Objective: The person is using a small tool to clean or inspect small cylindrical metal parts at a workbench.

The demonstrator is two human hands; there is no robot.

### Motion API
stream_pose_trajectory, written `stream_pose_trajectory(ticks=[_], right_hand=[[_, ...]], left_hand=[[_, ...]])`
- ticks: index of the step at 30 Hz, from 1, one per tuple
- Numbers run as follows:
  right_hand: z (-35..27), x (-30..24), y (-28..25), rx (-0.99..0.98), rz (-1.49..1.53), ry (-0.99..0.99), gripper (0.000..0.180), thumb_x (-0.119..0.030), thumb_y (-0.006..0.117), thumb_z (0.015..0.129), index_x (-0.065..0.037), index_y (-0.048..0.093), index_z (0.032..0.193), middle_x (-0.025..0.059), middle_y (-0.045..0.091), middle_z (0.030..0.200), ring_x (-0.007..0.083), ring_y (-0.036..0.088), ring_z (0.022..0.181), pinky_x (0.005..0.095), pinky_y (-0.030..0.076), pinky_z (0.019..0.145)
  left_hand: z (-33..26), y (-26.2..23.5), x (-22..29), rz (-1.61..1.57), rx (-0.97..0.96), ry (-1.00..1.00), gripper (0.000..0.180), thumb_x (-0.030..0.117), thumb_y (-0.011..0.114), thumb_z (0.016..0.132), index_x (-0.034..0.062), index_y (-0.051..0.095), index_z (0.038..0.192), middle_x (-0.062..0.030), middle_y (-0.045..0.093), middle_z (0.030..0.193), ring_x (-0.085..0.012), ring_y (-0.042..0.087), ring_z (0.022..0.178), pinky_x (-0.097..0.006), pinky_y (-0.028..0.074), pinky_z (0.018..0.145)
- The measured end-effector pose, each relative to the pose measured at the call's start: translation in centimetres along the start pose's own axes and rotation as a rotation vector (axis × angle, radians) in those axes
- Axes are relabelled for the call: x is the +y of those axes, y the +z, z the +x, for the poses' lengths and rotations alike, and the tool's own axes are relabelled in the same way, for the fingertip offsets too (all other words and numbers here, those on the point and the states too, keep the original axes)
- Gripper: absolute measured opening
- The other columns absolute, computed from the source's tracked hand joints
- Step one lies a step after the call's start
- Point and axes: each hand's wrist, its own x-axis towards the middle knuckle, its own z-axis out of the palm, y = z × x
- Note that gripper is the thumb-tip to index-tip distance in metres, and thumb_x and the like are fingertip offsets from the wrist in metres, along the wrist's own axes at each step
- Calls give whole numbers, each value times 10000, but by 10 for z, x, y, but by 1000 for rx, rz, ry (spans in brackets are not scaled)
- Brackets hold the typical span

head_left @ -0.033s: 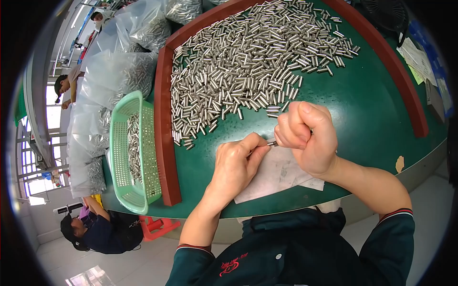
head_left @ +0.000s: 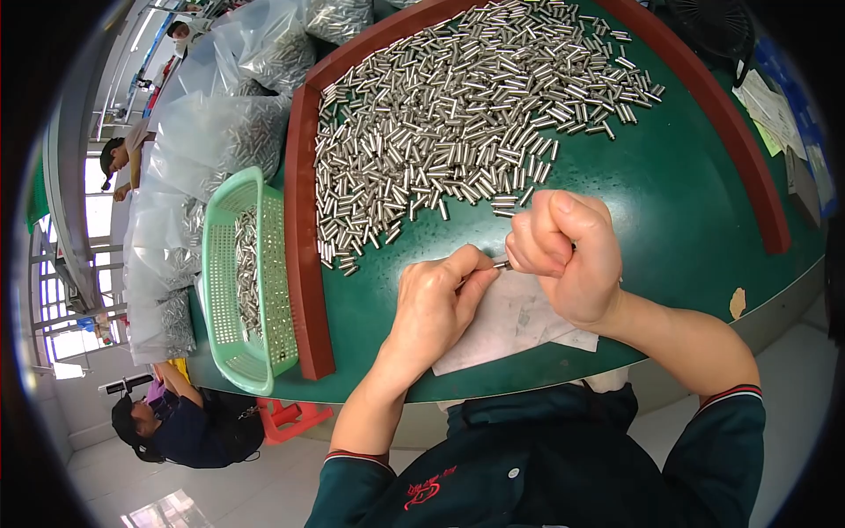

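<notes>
A small metal pin (head_left: 502,264) bridges the gap between my two hands, only a short piece of it showing. My left hand (head_left: 440,295) pinches it between thumb and forefinger. Curled into a fist, my right hand (head_left: 568,251) meets the pin's right end; what its fingers hold is hidden. Beneath both hands lies a smudged pale cloth or paper (head_left: 497,321) on the green table (head_left: 651,220). Just beyond them spreads a large heap of short shiny metal pins (head_left: 440,132).
Red-brown rails (head_left: 304,238) border the heap at left, back and right. On the left stands a green plastic basket (head_left: 286,326) holding more pins, beside clear bags (head_left: 211,132) of metal parts. A black fan (head_left: 713,26) is at back right. Other people work at left.
</notes>
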Motion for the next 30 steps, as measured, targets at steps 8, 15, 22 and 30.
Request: stream_pose_trajectory(ticks=[8,15,22,30], right_hand=[[-5,2,8,11,-105,-54,382,-228,343,855,-100,260,505,-24,237,436,78,191,421,242,191,421],[0,-1,1,-29,25,-11,343,-133,348,841,-74,260,515,-25,266,473,56,227,445,226,200,417],[-4,-6,1,-24,27,25,358,-139,327,845,-78,252,501,-26,246,456,61,207,417,226,181,415],[-3,-5,2,-23,-17,54,362,-173,339,848,-79,271,505,-19,262,446,64,214,425,228,183,417]], left_hand=[[2,-3,3,16,-28,15,81,62,604,728,28,538,696,-143,485,487,-310,488,443,-362,364,420],[2,2,1,12,37,33,77,50,597,735,16,532,709,-128,496,494,-269,490,428,-341,369,418],[3,-20,-16,-1424,-168,-297,75,127,527,848,57,503,843,-34,538,739,-37,289,481,-181,269,455],[7,-25,-30,-1621,-83,-414,121,105,522,837,32,516,933,-59,536,814,-43,337,528,-164,289,461]])
